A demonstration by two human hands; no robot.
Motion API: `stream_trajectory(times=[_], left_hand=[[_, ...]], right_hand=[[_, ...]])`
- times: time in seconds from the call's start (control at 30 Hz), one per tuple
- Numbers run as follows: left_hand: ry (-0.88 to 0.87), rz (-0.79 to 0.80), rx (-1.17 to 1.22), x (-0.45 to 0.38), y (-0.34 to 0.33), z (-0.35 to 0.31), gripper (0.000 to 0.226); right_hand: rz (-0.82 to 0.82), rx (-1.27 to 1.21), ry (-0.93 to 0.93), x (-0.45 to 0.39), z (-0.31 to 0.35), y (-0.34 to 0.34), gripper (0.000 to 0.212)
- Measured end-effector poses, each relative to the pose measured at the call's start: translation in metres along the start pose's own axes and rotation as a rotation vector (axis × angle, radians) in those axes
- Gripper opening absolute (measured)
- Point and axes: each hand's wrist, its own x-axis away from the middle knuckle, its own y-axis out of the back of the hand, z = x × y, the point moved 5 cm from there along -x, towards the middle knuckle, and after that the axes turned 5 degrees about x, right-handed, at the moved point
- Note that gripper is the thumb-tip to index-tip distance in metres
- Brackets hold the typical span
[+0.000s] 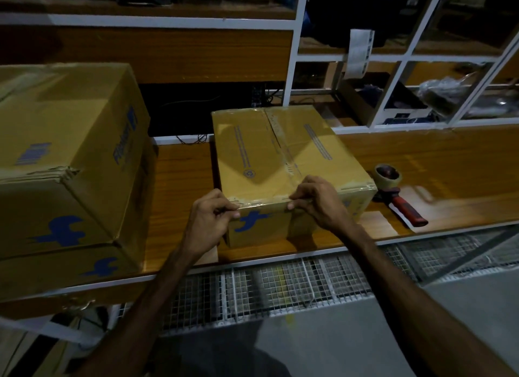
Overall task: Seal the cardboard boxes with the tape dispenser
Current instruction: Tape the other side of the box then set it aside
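Observation:
A small cardboard box (275, 155) with blue print sits in the middle of the wooden bench, clear tape running along its top seam and over its near edge. My left hand (209, 222) holds the box's near left corner with curled fingers, thumb against the taped edge. My right hand (317, 201) grips the near top edge, its fingers pressing the tape down on the front face. The tape dispenser (398, 195), red-handled with a brown tape roll, lies on the bench just right of the box, untouched.
Two larger cardboard boxes (64, 157) are stacked at the left of the bench (182, 186). White-framed shelving (387, 59) with bags and clutter rises behind. A wire-mesh rack (280, 287) runs under the bench's front edge, above grey floor.

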Motion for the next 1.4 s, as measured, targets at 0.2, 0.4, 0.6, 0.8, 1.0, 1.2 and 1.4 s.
stream_trajectory(times=[0.2,0.4,0.6,0.8,1.0,1.2,1.4], left_hand=[[0.060,-0.031,-0.032,0.002,0.001,-0.002,0.022],[0.147,-0.129,-0.047,0.009,-0.004,-0.009,0.030],[0.264,-0.270,0.008,0.020,-0.013,-0.010,0.028],[0.291,-0.450,0.003,0.030,-0.024,-0.024,0.037],[0.372,-0.595,0.012,0.037,-0.035,-0.026,0.038],[0.380,-0.630,-0.032,0.038,-0.038,-0.029,0.045],[0.371,-0.624,-0.093,0.040,-0.041,-0.035,0.043]], right_hand=[[-0.015,0.019,-0.072,0.015,-0.077,0.048,0.022],[-0.085,-0.022,-0.084,0.030,-0.147,0.080,0.034],[-0.236,-0.392,-0.234,0.049,-0.196,0.078,0.025],[-0.400,-0.585,-0.283,0.072,-0.186,0.055,0.025],[-0.459,-0.660,-0.322,0.071,-0.191,0.041,0.035],[-0.339,-0.610,-0.367,0.078,-0.202,0.022,0.026],[-0.217,-0.528,-0.424,0.079,-0.214,0.006,0.021]])
